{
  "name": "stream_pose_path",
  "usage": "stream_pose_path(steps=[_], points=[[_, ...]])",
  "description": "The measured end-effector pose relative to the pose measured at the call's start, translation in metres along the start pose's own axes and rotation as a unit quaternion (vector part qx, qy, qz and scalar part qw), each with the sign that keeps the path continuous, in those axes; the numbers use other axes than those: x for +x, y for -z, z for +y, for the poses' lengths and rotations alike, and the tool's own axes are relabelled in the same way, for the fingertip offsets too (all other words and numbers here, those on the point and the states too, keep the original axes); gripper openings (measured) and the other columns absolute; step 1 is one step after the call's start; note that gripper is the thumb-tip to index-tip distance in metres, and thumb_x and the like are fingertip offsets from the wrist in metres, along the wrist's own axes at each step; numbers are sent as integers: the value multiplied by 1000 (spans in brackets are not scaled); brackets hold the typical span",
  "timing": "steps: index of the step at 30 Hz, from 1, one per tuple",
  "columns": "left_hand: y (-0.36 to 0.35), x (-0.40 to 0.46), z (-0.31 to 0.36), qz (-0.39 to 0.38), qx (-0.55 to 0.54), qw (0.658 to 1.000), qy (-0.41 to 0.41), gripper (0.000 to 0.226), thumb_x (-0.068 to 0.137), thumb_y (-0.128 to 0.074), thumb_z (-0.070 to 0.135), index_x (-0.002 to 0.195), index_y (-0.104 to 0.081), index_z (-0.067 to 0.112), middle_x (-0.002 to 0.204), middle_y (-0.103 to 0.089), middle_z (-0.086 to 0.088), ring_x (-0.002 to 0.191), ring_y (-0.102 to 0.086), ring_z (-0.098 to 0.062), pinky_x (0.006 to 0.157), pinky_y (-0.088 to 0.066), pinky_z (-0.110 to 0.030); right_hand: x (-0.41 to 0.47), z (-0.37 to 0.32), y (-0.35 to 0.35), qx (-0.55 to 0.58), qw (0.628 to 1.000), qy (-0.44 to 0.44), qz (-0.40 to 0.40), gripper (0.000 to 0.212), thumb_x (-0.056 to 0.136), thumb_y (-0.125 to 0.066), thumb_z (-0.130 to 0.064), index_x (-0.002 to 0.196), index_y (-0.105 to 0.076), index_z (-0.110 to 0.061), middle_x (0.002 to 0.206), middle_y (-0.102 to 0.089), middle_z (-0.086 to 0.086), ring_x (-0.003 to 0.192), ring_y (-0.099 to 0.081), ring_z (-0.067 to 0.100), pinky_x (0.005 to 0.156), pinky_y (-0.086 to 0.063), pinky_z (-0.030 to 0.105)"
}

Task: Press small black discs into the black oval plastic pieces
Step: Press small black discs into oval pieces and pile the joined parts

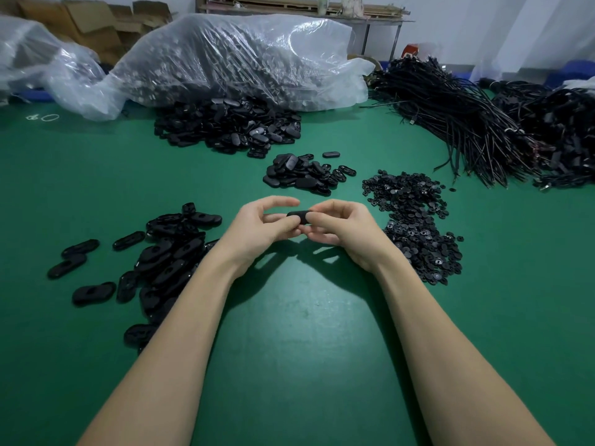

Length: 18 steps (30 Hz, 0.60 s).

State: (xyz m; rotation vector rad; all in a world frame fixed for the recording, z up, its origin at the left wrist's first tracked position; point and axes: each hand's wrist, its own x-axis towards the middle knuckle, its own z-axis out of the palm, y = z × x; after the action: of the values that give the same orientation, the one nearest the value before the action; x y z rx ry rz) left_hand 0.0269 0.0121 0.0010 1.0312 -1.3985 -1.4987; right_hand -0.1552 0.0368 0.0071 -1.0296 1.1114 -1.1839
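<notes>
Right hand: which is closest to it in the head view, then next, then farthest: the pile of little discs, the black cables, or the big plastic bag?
1. Disc pile: just to the right of the right hand.
2. Cables: farther back, on the right.
3. Plastic bag: at the back, left of centre.

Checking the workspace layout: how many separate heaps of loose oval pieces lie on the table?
3: one by the left forearm, one small heap ahead of the hands, one spilling from the clear bag. More may sit inside the bag.
</notes>
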Motion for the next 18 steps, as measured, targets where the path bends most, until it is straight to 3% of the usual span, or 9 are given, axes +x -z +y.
stream_pose_path(steps=[9,18], points=[[13,0,5,-69,-70,995,-34,31,89,-72,4,119,-71,10,113,-75,-14,110,-71,-26,100,-54,-29,-1,-18,6,33,999,-12,-28,6,96,-66,-6,101,-70,-5,90,-78,13,74,-77,17,64,-59,19],[10,-1,5,-71,-89,992,-52,36,79,-80,20,113,-74,10,110,-76,-16,108,-73,-27,91,-55,-22,-3,-21,5,24,999,-22,-2,5,96,-67,-5,100,-69,-3,84,-77,13,67,-74,15,62,-58,18]])
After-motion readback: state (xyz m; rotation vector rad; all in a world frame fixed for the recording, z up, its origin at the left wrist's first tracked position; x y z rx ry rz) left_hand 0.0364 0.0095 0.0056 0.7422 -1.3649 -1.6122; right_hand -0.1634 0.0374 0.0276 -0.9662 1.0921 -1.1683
